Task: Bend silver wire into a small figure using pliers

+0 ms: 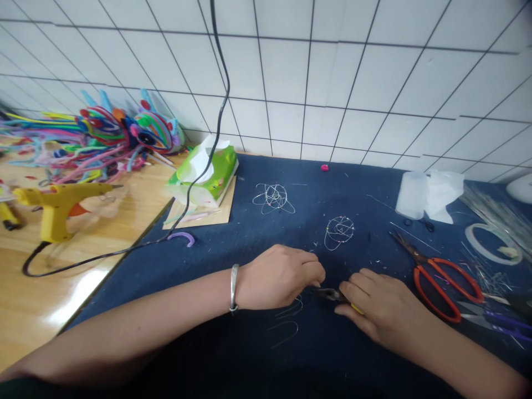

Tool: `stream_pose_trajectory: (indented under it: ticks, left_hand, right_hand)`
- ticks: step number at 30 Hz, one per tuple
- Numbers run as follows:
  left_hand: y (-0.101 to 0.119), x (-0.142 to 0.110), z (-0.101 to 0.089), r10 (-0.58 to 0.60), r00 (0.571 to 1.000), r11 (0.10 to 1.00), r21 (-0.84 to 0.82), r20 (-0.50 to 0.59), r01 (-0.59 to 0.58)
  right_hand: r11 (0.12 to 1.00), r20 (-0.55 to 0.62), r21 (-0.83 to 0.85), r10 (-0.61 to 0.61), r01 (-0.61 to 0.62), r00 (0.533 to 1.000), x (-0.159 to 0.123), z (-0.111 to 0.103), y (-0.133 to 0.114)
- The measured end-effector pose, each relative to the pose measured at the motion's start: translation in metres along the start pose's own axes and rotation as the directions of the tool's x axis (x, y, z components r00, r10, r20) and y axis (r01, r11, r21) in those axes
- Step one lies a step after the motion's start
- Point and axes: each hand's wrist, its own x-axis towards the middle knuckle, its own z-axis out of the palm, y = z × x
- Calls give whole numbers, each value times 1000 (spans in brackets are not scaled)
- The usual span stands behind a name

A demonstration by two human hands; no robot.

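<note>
My right hand is wrapped round a pair of pliers with yellow on the handle, its dark jaws pointing left. Close to the jaw tips, my left hand is closed in a pinch, and thin wire shows just below its fingers. What exactly lies between the left fingertips is hidden. A bent, U-shaped wire lies on the dark blue cloth below. Beyond the hands are two round shapes of looped wire, one with wide loops and another with small beads.
Orange-handled scissors and purple-handled scissors lie at right, near a tape roll and wire pieces. Left are a green tissue pack, a yellow glue gun, its black cord and pipe cleaners. A tiled wall stands behind.
</note>
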Motion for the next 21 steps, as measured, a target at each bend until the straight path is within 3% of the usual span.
stream_pose_trajectory:
  ticks: [6, 12, 21]
  left_hand:
    - [-4, 2, 1, -94, 988, 986, -149, -125, 75]
    - [-13, 4, 6, -98, 970, 982, -181, -221, 58]
    - [-16, 4, 13, -60, 974, 979, -202, -220, 15]
  right_hand:
    - [997, -50, -68, 29, -33, 998, 0, 3, 5]
    - [992, -59, -117, 42, -49, 997, 0, 11, 10]
    - [994, -24, -88, 68, -70, 997, -1, 12, 9]
